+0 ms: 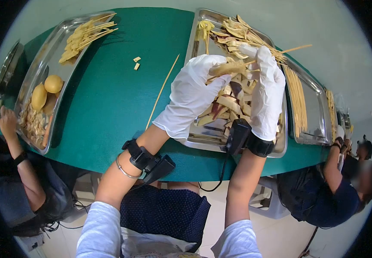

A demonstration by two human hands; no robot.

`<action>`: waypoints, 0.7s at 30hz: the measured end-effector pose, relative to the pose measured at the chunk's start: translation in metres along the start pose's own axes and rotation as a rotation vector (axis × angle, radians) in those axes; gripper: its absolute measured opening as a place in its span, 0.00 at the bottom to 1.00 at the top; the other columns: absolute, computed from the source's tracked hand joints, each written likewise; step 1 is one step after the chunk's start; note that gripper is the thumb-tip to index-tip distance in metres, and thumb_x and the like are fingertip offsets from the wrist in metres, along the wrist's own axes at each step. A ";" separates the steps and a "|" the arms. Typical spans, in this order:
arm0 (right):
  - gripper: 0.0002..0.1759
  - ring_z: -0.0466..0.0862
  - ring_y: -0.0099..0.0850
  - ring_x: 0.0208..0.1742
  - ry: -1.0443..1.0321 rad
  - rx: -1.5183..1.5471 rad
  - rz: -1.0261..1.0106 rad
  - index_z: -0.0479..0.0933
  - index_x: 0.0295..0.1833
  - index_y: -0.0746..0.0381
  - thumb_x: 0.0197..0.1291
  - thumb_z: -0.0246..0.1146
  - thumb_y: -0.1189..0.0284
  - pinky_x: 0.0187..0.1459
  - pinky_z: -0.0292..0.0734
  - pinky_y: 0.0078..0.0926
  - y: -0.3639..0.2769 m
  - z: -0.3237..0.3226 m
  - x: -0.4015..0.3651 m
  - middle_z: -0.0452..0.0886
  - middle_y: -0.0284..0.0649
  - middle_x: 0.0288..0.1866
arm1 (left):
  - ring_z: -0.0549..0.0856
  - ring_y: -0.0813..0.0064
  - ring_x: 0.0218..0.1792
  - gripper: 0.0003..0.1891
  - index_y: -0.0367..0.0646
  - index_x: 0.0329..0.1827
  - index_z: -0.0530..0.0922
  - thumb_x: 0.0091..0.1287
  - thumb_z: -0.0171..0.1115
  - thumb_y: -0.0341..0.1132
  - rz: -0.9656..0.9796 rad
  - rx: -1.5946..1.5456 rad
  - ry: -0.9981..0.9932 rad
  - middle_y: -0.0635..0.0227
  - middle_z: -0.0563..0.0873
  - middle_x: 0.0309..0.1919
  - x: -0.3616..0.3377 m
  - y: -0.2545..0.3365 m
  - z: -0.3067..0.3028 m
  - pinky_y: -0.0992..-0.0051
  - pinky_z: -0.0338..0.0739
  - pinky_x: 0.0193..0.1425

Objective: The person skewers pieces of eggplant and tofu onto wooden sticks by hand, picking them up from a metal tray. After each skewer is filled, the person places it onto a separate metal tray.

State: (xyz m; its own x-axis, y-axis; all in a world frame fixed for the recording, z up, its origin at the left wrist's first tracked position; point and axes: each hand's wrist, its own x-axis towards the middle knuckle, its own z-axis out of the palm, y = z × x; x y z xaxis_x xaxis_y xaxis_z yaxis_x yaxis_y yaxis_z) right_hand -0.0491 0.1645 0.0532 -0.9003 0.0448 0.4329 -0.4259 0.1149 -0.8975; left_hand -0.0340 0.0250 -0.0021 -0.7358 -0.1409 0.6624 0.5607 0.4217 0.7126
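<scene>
Both my hands wear white gloves and are raised over a metal tray (283, 148) of cut eggplant pieces (231, 103). My left hand (199, 86) pinches one end of a pale slice (229, 69), which seems to be threaded on a wooden skewer (296, 48) that points to the upper right. My right hand (266, 81) closes around the other side of the slice and the skewer. Skewered slices (233, 32) lie at the tray's far end. A single bare skewer (163, 90) rests on the green table, left of my left hand.
At the left, a tray (57, 107) holds skewered yellow slices (78, 41), two peeled potatoes (53, 84) and peelings. Two small pieces (137, 66) lie on the table (108, 99). Bundled skewers (295, 103) fill part of a right-hand tray. People sit at both sides.
</scene>
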 end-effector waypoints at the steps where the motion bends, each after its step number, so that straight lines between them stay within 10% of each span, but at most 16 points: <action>1: 0.21 0.62 0.16 0.27 0.010 -0.019 -0.017 0.84 0.46 0.65 0.68 0.57 0.57 0.31 0.56 0.16 0.000 0.000 0.000 0.69 0.24 0.27 | 0.84 0.69 0.41 0.15 0.43 0.46 0.82 0.56 0.72 0.35 -0.012 0.011 -0.006 0.64 0.84 0.40 -0.001 -0.001 0.000 0.74 0.78 0.46; 21: 0.17 0.70 0.16 0.25 0.105 0.231 0.038 0.80 0.39 0.64 0.68 0.58 0.60 0.27 0.62 0.14 0.009 -0.006 0.004 0.79 0.31 0.27 | 0.85 0.75 0.39 0.12 0.41 0.44 0.82 0.57 0.69 0.31 -0.108 -0.005 -0.025 0.66 0.85 0.37 -0.003 -0.005 0.000 0.77 0.78 0.45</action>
State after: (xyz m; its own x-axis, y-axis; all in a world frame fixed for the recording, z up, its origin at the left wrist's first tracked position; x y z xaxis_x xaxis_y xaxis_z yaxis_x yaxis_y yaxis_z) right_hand -0.0559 0.1720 0.0479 -0.9067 0.1490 0.3945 -0.4124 -0.1184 -0.9033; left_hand -0.0346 0.0229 -0.0077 -0.8012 -0.1623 0.5759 0.4797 0.4010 0.7804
